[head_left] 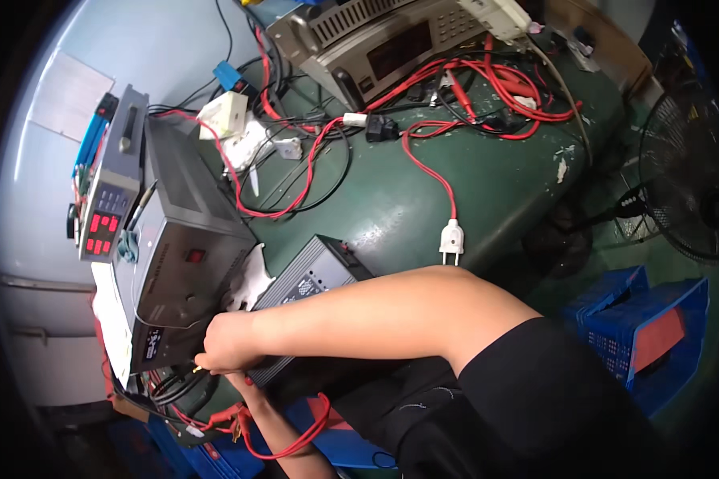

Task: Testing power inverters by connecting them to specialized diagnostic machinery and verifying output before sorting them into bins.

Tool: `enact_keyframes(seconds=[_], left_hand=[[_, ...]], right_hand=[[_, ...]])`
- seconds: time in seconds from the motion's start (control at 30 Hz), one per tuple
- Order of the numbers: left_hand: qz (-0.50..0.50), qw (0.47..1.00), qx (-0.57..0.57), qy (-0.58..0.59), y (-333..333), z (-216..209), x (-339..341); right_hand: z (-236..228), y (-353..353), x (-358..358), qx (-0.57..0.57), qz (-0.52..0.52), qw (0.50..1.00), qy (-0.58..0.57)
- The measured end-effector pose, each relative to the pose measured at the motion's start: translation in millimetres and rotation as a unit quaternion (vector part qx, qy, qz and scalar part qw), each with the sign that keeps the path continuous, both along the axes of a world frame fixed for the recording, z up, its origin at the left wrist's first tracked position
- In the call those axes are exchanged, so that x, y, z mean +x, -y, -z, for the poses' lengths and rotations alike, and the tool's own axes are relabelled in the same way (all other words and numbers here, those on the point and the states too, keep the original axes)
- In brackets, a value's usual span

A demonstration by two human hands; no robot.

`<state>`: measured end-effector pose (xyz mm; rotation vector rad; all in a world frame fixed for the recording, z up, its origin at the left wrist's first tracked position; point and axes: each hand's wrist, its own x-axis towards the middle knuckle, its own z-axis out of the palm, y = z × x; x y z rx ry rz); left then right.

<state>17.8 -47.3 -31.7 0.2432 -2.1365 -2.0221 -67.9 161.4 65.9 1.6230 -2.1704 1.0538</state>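
My right forearm crosses the view, and my right hand (pixel 230 342) is closed in front of the grey metal instrument box (pixel 176 271) with a red switch. A small yellowish tip (pixel 199 368) shows at its fingertips; what it belongs to is hidden. My left hand (pixel 238 378) is just below, mostly covered by the right, so its fingers do not show. Under my right forearm lies a black ribbed metal box (pixel 319 267) with a row of small holes. A red cable (pixel 315 435) with red clamps (pixel 230 417) loops across my left forearm.
A meter with red digits (pixel 104 223) stands on the grey box's left. Red and black leads (pixel 511 88) tangle before a beige bench instrument (pixel 391 48). A white two-pin plug (pixel 452 237) lies on the green tabletop (pixel 375 184). Blue crates (pixel 647 335) and a fan (pixel 687 168) stand right.
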Motion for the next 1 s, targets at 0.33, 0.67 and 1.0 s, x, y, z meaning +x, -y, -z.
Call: enact_keyframes(seconds=[0.33, 0.67, 1.0], left_hand=[[0.051, 0.981, -0.156, -0.099, 10.9, 16.0, -4.1], [0.063, 0.956, -0.250, -0.140, -18.7, -15.9, 49.1], [-0.017, 0.992, 0.123, 0.027, -39.3, -22.8, 18.3]], right_hand=[[-5.8, -6.7, 16.1, 0.045, 0.090, 0.995, 0.003], [48.0, -178.2, 210.5, -0.172, 0.143, 0.964, 0.144], [37.6, -197.2, 126.9, -0.083, 0.335, 0.938, 0.036]])
